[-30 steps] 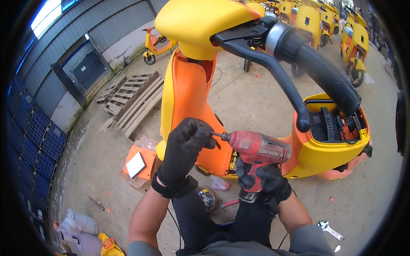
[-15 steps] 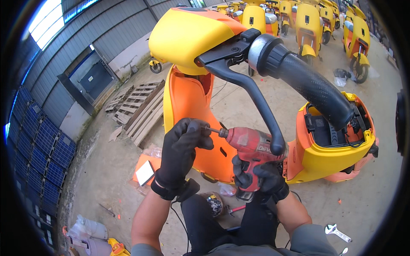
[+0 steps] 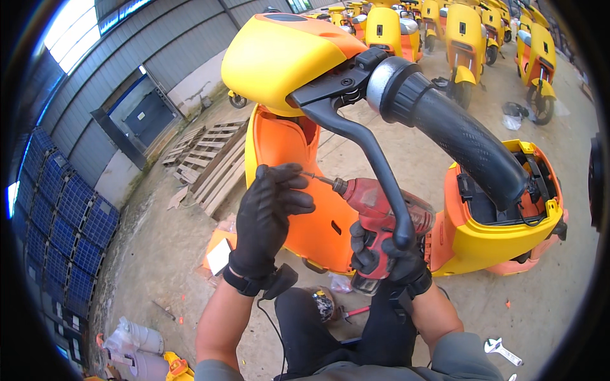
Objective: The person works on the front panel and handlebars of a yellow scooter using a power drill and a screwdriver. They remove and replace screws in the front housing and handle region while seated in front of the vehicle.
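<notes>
My right hand (image 3: 397,257), in a black glove, is wrapped round the handle of a red cordless impact driver (image 3: 375,200). A long thin bit (image 3: 319,179) sticks out of its nose toward the left. At the bit's tip is my left hand (image 3: 270,203), also gloved, with its fingers stretched and apart. Whether a small screw sits at the tip, I cannot make out. Both hands are in front of a yellow and orange scooter (image 3: 330,222). Its black brake lever (image 3: 375,152) passes in front of the driver, and the handlebar grip (image 3: 467,133) slants above.
Wooden pallets (image 3: 219,165) lie behind the scooter on the left. Several yellow scooters (image 3: 464,41) stand at the back. An adjustable wrench (image 3: 502,351) lies on the floor at lower right. A red-handled tool (image 3: 356,311) and a tub (image 3: 323,303) are by my knees.
My left fingers have loosened from their closed pose round the bit's tip and now spread beside it. The driver has tilted slightly, its bit pointing a little more upward.
</notes>
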The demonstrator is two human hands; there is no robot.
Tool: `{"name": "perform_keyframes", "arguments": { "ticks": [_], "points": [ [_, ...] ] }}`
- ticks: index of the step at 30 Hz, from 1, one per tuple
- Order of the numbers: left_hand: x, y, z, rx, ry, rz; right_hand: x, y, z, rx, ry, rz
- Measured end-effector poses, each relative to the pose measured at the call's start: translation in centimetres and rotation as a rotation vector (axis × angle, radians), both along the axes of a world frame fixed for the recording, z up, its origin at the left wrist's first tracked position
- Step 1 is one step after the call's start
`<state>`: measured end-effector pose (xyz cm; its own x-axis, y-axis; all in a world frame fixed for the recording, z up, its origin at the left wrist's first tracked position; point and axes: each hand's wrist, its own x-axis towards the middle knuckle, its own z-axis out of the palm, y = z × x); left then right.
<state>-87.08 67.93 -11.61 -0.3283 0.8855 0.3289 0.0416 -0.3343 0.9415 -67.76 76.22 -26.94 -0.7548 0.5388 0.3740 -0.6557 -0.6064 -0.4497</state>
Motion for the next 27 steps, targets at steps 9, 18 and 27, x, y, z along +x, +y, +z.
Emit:
{"name": "perform_keyframes", "arguments": {
  "ticks": [9,18,27],
  "points": [
    [-3.7,1.0,4.1,0.083,0.793,0.584,-3.1,3.3,2.2,-0.035,0.011,-0.094],
    [-5.2,5.9,5.3,0.018,0.963,0.347,-6.4,6.4,3.2,-0.008,0.073,0.015],
    [-4.0,5.9,5.5,-0.01,0.86,0.31,-7.9,6.5,5.0,0.023,0.035,0.047]
  ]
}}
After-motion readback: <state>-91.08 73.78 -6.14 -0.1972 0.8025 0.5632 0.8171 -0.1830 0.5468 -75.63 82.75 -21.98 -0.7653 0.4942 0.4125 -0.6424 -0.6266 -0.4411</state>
